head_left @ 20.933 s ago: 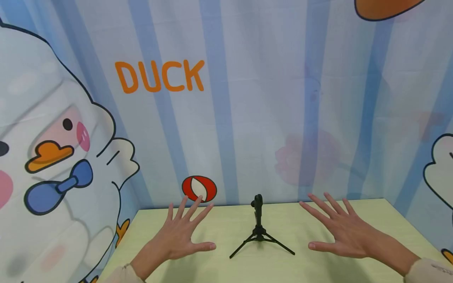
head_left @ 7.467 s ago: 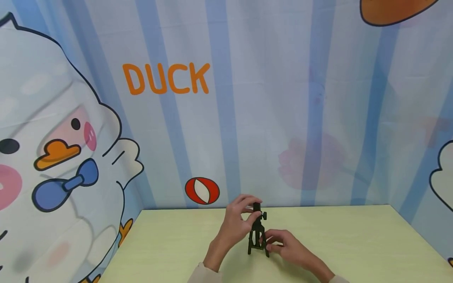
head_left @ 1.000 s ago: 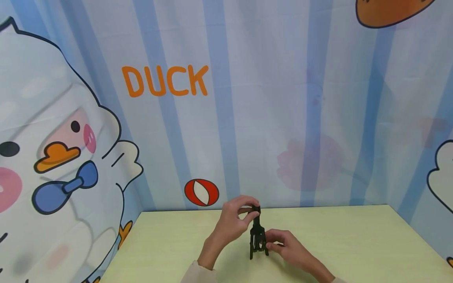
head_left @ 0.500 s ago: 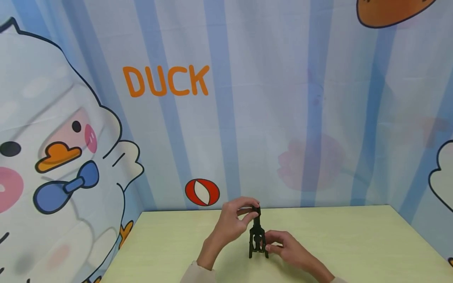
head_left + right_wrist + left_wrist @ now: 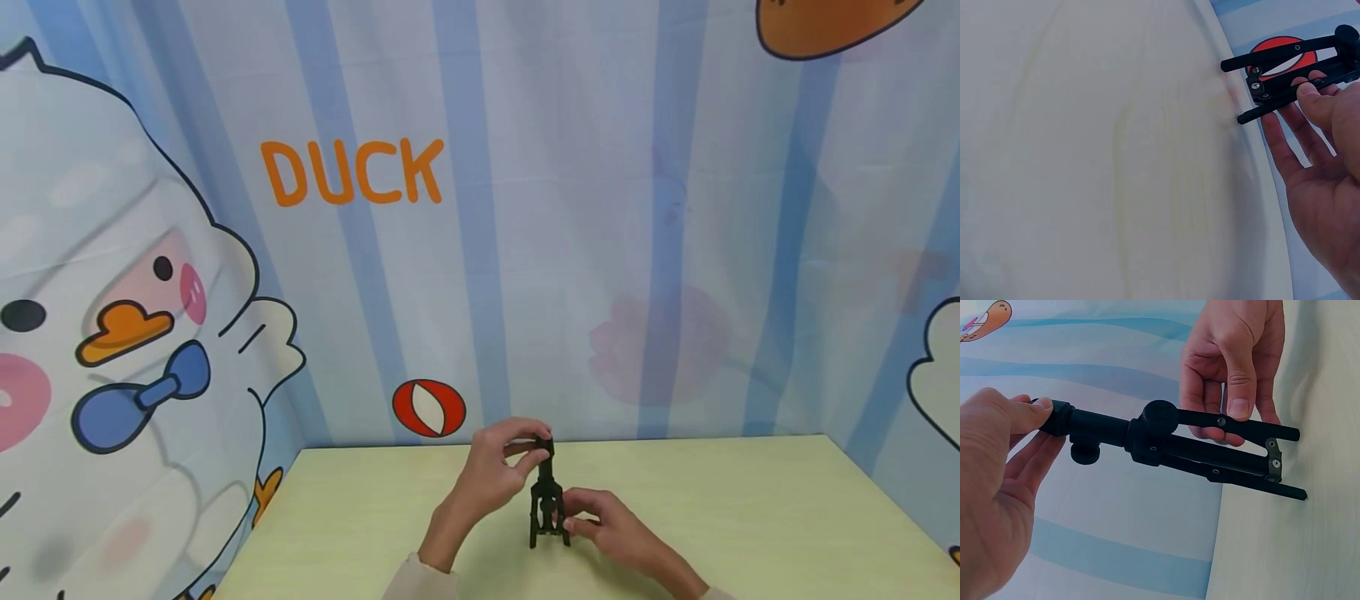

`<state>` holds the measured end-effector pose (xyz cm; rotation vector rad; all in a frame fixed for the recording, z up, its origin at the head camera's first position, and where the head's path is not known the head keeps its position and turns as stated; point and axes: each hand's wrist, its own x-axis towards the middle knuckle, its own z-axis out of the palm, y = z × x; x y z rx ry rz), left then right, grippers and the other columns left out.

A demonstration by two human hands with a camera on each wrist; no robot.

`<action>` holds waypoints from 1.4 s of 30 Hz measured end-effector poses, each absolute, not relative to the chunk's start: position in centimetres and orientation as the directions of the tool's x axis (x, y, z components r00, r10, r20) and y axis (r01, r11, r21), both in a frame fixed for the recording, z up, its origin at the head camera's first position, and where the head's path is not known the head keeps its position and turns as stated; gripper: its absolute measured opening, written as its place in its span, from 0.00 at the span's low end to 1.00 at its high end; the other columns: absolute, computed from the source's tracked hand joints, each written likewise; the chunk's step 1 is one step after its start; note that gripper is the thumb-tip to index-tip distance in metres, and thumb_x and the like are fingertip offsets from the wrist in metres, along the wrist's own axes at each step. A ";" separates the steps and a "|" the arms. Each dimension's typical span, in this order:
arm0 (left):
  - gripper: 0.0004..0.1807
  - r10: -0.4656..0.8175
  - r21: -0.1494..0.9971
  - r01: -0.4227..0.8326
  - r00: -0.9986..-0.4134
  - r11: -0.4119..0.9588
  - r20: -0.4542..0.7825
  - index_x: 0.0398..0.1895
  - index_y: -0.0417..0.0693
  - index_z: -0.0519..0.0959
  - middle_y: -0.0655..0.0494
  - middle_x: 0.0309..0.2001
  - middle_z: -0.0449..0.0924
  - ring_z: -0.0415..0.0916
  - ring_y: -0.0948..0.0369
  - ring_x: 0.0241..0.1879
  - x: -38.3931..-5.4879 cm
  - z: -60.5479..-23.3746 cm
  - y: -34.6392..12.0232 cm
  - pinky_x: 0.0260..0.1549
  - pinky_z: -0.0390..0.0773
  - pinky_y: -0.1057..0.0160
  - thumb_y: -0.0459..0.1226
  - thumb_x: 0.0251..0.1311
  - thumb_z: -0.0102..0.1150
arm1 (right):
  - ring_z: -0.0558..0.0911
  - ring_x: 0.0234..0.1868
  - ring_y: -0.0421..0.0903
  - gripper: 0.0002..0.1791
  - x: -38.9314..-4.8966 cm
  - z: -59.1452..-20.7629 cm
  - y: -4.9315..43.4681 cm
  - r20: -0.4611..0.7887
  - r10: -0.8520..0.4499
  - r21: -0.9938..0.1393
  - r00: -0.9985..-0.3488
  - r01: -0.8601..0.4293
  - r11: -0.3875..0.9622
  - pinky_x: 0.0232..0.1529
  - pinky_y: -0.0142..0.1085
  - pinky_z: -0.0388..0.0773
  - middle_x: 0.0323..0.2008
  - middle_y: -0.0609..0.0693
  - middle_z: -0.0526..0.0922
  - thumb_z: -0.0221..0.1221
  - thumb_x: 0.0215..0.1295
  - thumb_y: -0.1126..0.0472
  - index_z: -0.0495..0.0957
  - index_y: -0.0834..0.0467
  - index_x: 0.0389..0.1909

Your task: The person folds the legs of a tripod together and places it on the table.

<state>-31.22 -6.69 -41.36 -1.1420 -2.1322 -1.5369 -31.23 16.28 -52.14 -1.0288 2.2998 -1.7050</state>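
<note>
A small black tripod stands upright on the table, its legs folded in close to the centre column. My left hand pinches its top end between thumb and fingers. Lower down, my right hand holds one leg between thumb and fingers, as the right wrist view shows with the legs. A round side knob and the hinge joint appear in the left wrist view. The leg tips are at the tabletop.
The pale yellow table stretches to both sides of the hands. Behind its back edge hangs a light blue striped curtain with a printed duck and a red ball print.
At first both hands hovered spread beside the tripod, whose legs were splayed. Since then the hands have taken hold, the legs have come together, and the tripod has turned slightly.
</note>
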 end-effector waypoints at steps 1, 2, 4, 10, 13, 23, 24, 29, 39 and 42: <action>0.12 0.439 0.675 0.727 -0.652 0.128 0.619 0.49 0.44 0.84 0.49 0.51 0.84 0.85 0.53 0.51 -31.2 -41.3 -6.7 0.51 0.84 0.62 0.25 0.65 0.66 | 0.84 0.50 0.46 0.08 -31.2 -52.2 16.3 0.302 -0.564 -0.880 -0.769 -0.452 0.145 0.45 0.38 0.85 0.47 0.61 0.85 0.59 0.75 0.69 0.83 0.62 0.50; 0.12 0.443 0.675 0.725 -0.653 0.133 0.614 0.49 0.44 0.84 0.49 0.51 0.84 0.85 0.53 0.51 -31.2 -41.3 -6.7 0.51 0.84 0.62 0.25 0.65 0.66 | 0.84 0.50 0.45 0.09 -31.2 -52.2 16.4 0.300 -0.561 -0.882 -0.771 -0.448 0.145 0.45 0.38 0.85 0.47 0.61 0.85 0.58 0.75 0.69 0.83 0.62 0.50; 0.12 0.449 0.676 0.722 -0.658 0.146 0.605 0.49 0.44 0.84 0.51 0.50 0.84 0.84 0.54 0.51 -31.1 -41.0 -6.7 0.52 0.84 0.62 0.25 0.65 0.67 | 0.84 0.50 0.45 0.09 -31.2 -52.2 16.4 0.298 -0.556 -0.883 -0.776 -0.446 0.148 0.45 0.38 0.85 0.47 0.62 0.85 0.58 0.75 0.69 0.83 0.62 0.50; 0.14 0.458 0.684 0.709 -0.673 0.174 0.581 0.49 0.45 0.84 0.54 0.48 0.83 0.83 0.57 0.50 -31.0 -40.4 -6.8 0.52 0.84 0.60 0.25 0.63 0.68 | 0.85 0.49 0.46 0.08 -31.1 -52.3 16.4 0.314 -0.541 -0.877 -0.780 -0.457 0.149 0.46 0.37 0.85 0.46 0.64 0.85 0.58 0.75 0.69 0.82 0.64 0.50; 0.14 0.460 0.682 0.708 -0.675 0.182 0.577 0.49 0.46 0.84 0.55 0.47 0.83 0.83 0.58 0.49 -31.0 -40.3 -6.8 0.52 0.84 0.62 0.25 0.63 0.69 | 0.85 0.49 0.47 0.08 -31.1 -52.2 16.3 0.306 -0.533 -0.878 -0.788 -0.451 0.162 0.47 0.36 0.84 0.46 0.63 0.85 0.58 0.75 0.70 0.83 0.64 0.49; 0.11 0.460 0.619 0.750 -0.646 0.234 0.609 0.46 0.46 0.84 0.55 0.44 0.81 0.83 0.61 0.43 -31.0 -40.2 -6.6 0.47 0.86 0.64 0.28 0.62 0.71 | 0.85 0.43 0.48 0.07 -31.0 -52.3 16.2 0.278 -0.466 -0.881 -0.840 -0.416 0.224 0.42 0.37 0.85 0.43 0.56 0.86 0.59 0.76 0.67 0.82 0.64 0.49; 0.10 0.463 0.614 0.753 -0.644 0.238 0.609 0.45 0.46 0.84 0.55 0.44 0.81 0.83 0.62 0.42 -31.0 -40.2 -6.5 0.46 0.86 0.64 0.29 0.63 0.71 | 0.85 0.43 0.49 0.07 -31.0 -52.3 16.2 0.287 -0.456 -0.875 -0.843 -0.424 0.233 0.41 0.37 0.85 0.42 0.55 0.86 0.59 0.76 0.66 0.81 0.64 0.49; 0.09 0.473 0.587 0.761 -0.639 0.276 0.607 0.46 0.46 0.83 0.56 0.44 0.79 0.81 0.65 0.38 -31.2 -40.3 -6.4 0.45 0.86 0.63 0.31 0.64 0.71 | 0.86 0.45 0.55 0.07 -30.8 -52.5 15.8 0.295 -0.393 -0.869 -0.871 -0.416 0.269 0.39 0.36 0.85 0.43 0.55 0.84 0.61 0.75 0.65 0.79 0.61 0.50; 0.07 0.408 0.519 0.766 -0.642 0.379 0.649 0.42 0.49 0.87 0.58 0.40 0.78 0.78 0.67 0.32 -31.3 -40.3 -5.9 0.37 0.84 0.65 0.36 0.62 0.74 | 0.85 0.43 0.53 0.11 -30.2 -52.0 15.6 0.264 -0.450 -0.899 -0.853 -0.387 0.204 0.42 0.41 0.87 0.43 0.60 0.83 0.54 0.81 0.60 0.79 0.65 0.47; 0.09 0.368 0.524 0.750 -0.657 0.403 0.658 0.41 0.49 0.87 0.58 0.38 0.78 0.77 0.67 0.31 -31.2 -40.4 -5.5 0.33 0.84 0.63 0.37 0.60 0.76 | 0.86 0.45 0.53 0.15 -30.1 -51.9 15.7 0.257 -0.496 -0.918 -0.829 -0.370 0.142 0.46 0.43 0.87 0.43 0.60 0.83 0.49 0.84 0.59 0.79 0.67 0.47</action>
